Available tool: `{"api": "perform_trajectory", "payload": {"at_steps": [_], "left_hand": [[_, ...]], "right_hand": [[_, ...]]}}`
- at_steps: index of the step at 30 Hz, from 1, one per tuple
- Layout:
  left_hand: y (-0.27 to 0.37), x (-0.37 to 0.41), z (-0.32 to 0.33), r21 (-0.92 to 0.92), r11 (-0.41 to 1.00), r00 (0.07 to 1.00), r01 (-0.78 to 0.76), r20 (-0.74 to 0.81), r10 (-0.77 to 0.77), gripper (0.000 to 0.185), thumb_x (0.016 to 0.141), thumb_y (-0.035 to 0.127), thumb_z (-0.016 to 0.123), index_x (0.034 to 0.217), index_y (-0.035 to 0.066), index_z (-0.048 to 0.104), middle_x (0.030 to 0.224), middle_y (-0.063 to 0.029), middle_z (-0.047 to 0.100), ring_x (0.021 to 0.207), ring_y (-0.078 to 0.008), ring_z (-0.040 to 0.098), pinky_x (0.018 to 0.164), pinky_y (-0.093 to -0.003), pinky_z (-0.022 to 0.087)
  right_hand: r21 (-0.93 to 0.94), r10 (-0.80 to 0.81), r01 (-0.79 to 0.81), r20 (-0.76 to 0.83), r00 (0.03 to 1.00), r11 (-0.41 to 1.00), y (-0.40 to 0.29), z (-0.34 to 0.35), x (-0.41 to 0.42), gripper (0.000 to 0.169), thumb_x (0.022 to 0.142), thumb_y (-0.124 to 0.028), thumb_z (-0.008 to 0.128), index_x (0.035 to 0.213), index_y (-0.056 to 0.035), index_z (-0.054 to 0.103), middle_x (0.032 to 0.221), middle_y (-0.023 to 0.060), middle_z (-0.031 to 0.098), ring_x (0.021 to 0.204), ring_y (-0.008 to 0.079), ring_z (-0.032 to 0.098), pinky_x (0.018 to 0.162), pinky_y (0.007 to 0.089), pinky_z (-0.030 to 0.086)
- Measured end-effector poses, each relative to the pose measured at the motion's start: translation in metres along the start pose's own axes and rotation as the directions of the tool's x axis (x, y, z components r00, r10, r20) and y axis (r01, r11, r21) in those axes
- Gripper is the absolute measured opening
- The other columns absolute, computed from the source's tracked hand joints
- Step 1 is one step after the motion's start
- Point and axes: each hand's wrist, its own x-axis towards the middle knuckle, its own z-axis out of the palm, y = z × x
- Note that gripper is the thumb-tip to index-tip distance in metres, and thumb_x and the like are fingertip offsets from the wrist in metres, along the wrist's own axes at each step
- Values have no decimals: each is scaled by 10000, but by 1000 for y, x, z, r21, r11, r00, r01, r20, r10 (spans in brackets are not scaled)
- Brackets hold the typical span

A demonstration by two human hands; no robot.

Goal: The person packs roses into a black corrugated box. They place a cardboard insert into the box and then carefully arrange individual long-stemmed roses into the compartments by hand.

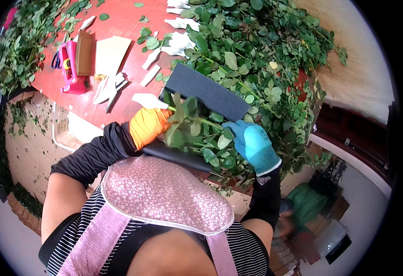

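Observation:
A leafy green stem (208, 123), probably a rose, lies across in front of me. Its head is covered by a white sleeve (149, 100). My left hand (149, 127), in an orange glove, is closed around the stem just below that sleeve; its fingertips are hidden behind leaves. In a blue knit-cuffed glove, my right hand (251, 141) pinches the same stem farther down, at the right. Beyond both hands, a dark ribbed panel (206, 91) sits tilted. A black padded edge (177, 157) runs close to my pink floral apron (167, 193).
Many leafy stems (256, 45) with white-sleeved heads (179, 43) are heaped on the red table (129, 27). To the left are a pink tape dispenser (72, 69), cardboard pieces (110, 53) and a cutting tool (113, 91). A person (287, 220) is at lower right.

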Motion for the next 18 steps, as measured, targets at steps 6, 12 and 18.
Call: {"api": "perform_trajectory", "payload": {"at_steps": [6, 12, 18], "left_hand": [[5, -3, -8, 107, 991, 961, 75, 256, -101, 328, 918, 158, 504, 1223, 114, 619, 1196, -54, 662, 928, -303, 682, 755, -380, 561], [4, -1, -13, 49, 996, 963, 78, 254, -88, 350, 891, 152, 520, 1226, 114, 616, 1270, -64, 640, 958, -290, 689, 772, -365, 565], [-7, 7, -16, -37, 999, 969, -24, 244, 33, 335, 827, 121, 615, 1161, 106, 629, 1261, -59, 626, 963, -288, 680, 770, -381, 559]], "right_hand": [[48, 273, -278, 92, 958, 959, 52, 45, -21, 246, 881, -114, 608, 1103, -8, 624, 950, 198, 662, 845, 360, 643, 752, 412, 519], [24, 259, -258, -34, 965, 966, 92, 86, -34, 112, 812, -113, 675, 776, -37, 601, 757, 175, 625, 703, 363, 615, 611, 424, 487], [-122, 291, -280, 83, 953, 952, 67, 71, -19, 195, 864, -122, 588, 1017, -16, 645, 901, 226, 662, 820, 401, 642, 705, 460, 519]]}}
